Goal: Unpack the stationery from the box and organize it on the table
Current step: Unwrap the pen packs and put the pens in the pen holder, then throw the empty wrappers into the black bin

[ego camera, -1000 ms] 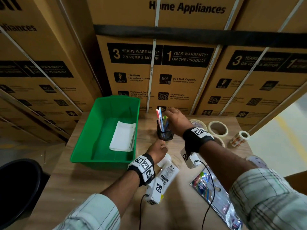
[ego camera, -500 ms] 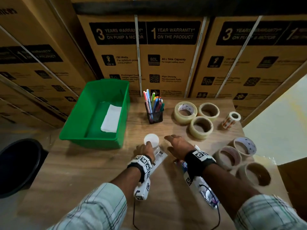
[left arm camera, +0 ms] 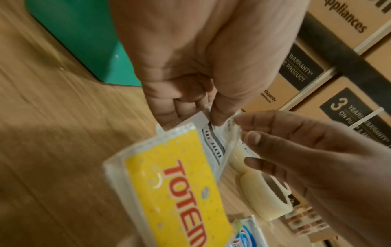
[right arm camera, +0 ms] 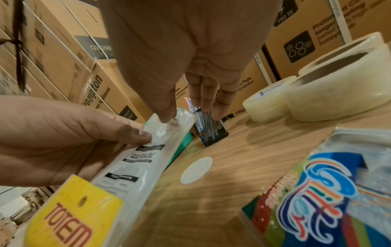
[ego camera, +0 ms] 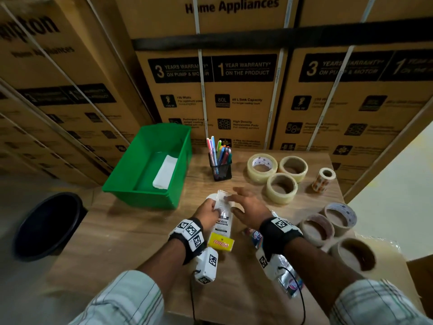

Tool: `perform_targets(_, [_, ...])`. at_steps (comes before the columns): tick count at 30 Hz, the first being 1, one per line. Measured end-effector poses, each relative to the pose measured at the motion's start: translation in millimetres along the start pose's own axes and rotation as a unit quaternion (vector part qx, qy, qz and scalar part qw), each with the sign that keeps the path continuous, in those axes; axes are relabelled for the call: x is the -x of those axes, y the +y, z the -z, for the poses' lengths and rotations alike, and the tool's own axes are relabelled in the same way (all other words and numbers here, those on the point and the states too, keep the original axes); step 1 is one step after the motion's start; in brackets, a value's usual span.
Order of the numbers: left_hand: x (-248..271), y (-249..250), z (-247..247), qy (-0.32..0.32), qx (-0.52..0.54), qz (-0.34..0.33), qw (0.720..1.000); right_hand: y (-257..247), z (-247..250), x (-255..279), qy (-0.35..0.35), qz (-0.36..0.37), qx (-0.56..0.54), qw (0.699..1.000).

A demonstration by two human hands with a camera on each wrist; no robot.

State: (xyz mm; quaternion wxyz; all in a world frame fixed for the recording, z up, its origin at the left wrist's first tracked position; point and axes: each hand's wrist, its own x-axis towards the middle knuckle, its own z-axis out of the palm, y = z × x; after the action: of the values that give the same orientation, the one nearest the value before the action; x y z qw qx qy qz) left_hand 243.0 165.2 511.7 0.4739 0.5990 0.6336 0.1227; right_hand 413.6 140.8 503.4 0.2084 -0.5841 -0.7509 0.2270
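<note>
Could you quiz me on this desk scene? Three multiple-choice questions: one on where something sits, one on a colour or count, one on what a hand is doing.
1. Where is the pen holder?
A. inside the bin
B. on the table right of the bin
C. on a tape roll

2. What colour is the packet's header card?
A. yellow
B. blue
C. black

3. What is the left hand doing?
A. lying flat on the table
B. reaching into the bin
C. pinching the packet

Answers: B, the holder stands on bare wood beside the bin; A, the card reads red on yellow; C, thumb and fingers close on the packet.
</note>
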Motion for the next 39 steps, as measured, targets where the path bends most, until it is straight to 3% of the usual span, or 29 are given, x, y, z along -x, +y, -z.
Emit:
perform_targets(3, [10,3,5,0.003,0.07,-0.016,0.997,-6,3,4,-0.002,0.015,-0.007,1.0])
perform_targets(7, [23,2,7,-0.001,0.142,-0.044,0.989,-13,0,14,0.051,0.063,-0.023,0.996])
perform_targets(12, [33,-16,-4,0.017,0.106,-0.092,0.99,-31,-9,38,0.047,0.094,-0.028,0.994])
perform_targets(14, [39,-27,-11,0.025,0.109,-0.084,0.99,-28,-15,54,0.035,0.062,-0.011,0.997])
perform_targets(21, [60,-54,-51,-0.047,0.148,-0.021,0.988,-6,-12,117,0.064,-0.12,0.046,0.99])
perform_targets(28, [71,-64,-81,-0.073,0.105,0.006,0.992,18,-11,148,0.045,-0.21,0.156,0.964])
perform_targets(32, [71,-72,-88,-0.055,0.085,0.018,0.995,24,-14,163,-0.038,-0.289,0.21,0.933])
perform_targets(35, [74,-70,-88,-0.03,0.085,0.025,0.996,26,-22,169,-0.093,-0.267,0.199,0.938])
perform_targets(37, [83,-62,-88,-0.012,0.093,0.03,0.995,29,-22,168,-0.085,-0.238,0.193,0.948])
perform_targets(39, [92,-59,-90,0.001,0.096,0.037,0.995,33,-21,165,-0.058,-0.264,0.174,0.947])
